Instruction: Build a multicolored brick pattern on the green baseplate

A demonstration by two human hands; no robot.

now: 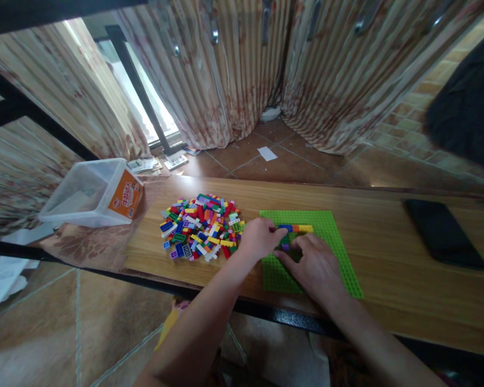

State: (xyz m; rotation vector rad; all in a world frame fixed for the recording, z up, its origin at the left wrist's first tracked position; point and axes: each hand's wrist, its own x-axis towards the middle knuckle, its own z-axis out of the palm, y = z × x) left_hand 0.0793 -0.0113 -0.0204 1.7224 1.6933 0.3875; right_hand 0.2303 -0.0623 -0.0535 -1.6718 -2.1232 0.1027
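The left hand (258, 237) and right hand (317, 264) nearly meet, their fingertips turned toward each other around a small purple brick (284, 246); whether either grip is clamped on it, I can't tell, as the fingers partly hide it. Just beyond, a brick row (296, 228) lies on the green baseplate (282, 279), long axis left to right, yellow end right. Both forearms slant inward over the desk (391, 269), a brick pile (201, 228) at left.

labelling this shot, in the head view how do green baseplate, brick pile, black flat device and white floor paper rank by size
1. Green baseplate, partly hidden
2. Brick pile
3. Black flat device
4. White floor paper
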